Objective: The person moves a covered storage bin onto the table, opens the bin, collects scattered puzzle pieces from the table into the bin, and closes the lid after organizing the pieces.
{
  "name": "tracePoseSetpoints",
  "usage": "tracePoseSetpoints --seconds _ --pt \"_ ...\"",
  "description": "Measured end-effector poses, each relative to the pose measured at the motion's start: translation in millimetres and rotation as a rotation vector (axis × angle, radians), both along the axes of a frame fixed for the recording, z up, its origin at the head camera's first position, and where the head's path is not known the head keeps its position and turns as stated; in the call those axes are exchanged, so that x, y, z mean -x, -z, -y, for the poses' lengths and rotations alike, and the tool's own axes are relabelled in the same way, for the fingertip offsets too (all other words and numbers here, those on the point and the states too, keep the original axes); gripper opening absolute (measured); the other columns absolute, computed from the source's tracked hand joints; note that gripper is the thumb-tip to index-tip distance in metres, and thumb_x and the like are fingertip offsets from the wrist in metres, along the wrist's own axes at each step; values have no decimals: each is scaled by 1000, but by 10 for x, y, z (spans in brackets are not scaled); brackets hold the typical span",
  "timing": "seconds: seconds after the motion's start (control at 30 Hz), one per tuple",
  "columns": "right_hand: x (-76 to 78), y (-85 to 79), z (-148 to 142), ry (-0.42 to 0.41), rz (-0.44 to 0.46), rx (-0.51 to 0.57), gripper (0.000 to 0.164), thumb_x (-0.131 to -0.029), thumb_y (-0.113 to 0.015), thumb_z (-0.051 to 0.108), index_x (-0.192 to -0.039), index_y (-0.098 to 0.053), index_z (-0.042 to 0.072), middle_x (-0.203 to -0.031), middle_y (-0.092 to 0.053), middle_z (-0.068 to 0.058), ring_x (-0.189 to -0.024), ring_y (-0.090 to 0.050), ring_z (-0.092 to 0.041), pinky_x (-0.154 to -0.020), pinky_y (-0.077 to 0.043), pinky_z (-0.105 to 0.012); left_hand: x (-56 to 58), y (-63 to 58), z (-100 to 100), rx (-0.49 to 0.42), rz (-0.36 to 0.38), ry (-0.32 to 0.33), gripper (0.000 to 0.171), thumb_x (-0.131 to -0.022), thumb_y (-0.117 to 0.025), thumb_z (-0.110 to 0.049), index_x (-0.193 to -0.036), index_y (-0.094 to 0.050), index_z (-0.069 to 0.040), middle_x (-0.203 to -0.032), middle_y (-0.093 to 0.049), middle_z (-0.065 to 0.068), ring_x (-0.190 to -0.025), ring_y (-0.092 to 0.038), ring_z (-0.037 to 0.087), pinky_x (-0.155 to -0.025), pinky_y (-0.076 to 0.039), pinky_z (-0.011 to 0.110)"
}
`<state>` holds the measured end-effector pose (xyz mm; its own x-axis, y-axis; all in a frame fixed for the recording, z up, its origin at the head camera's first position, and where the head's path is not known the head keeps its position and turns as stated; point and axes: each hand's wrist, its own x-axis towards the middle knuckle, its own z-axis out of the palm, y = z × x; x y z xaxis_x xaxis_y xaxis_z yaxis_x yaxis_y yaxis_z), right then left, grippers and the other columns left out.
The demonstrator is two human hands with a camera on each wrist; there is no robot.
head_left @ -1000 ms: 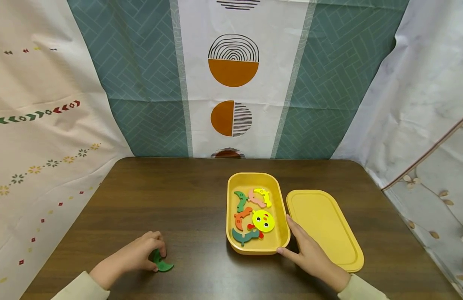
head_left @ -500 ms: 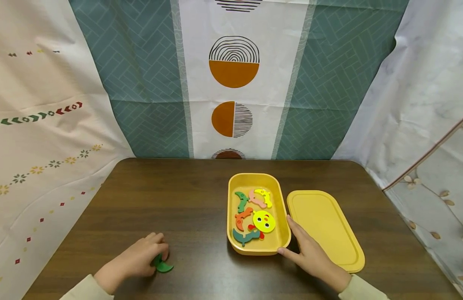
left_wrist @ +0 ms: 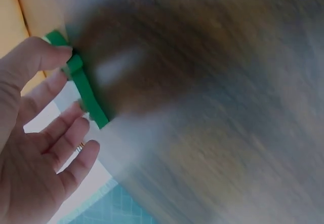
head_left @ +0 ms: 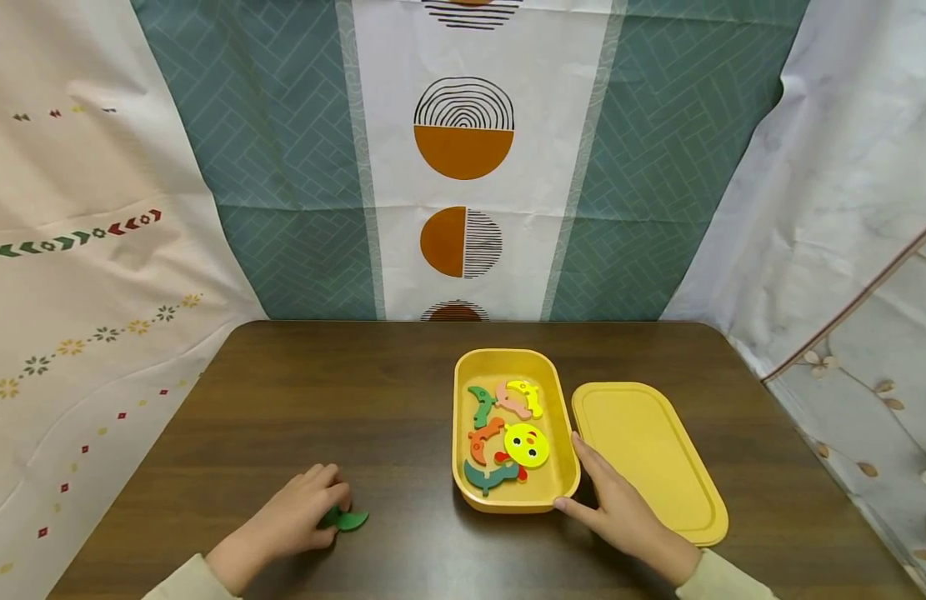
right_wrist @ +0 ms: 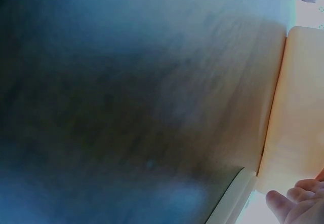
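Observation:
My left hand (head_left: 301, 512) pinches a green crescent-shaped toy piece (head_left: 352, 521) between thumb and fingers, low over the left part of the table. In the left wrist view the thumb presses the flat green piece (left_wrist: 90, 98) near its knob, and the other fingers lie behind it. My right hand (head_left: 620, 508) rests against the near right corner of a yellow box (head_left: 556, 479), thumb and fingers spread along its outside. Inside the box lie a yellow smiling face piece (head_left: 526, 446) and several curved pieces, among them an orange one (head_left: 485, 442) and a dark teal one (head_left: 488, 477).
A yellow lid (head_left: 646, 450) lies flat on the brown table (head_left: 342, 400) to the right of the box, partly beneath my right forearm in the head view. Patterned cloth (head_left: 305, 167) hangs behind the table and at both sides.
My left hand has shifted a little to the right with the green crescent piece in its fingers, and the piece has turned slightly. The right hand stays at the box.

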<state>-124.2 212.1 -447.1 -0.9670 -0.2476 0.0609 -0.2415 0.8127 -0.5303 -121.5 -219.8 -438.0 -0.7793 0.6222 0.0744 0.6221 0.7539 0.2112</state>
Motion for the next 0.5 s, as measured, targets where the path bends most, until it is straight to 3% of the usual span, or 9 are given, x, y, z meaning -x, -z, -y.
tracePoseSetpoints --seconds 0.3,0.5 --pt "1 5 -2 4 2 -2 89 -78 -62 55 -146 -23 11 -147 -33 -12 -132 -37 -32 -101 -37 -50 38 95 -122 6 -184 -21 27 -58 -71 -13 -72 -49 -21 -74 -39 -15 -71 -32 3 -57 -25 18" --pt "5 -2 -1 -3 4 -4 89 -78 -62 54 -146 -23 11 -148 -33 -12 -132 -37 -31 -101 -37 -49 33 79 -193 5 -221 -56 28 -56 -69 -12 -70 -46 -19 -70 -38 -14 -69 -32 5 -58 -24 19"
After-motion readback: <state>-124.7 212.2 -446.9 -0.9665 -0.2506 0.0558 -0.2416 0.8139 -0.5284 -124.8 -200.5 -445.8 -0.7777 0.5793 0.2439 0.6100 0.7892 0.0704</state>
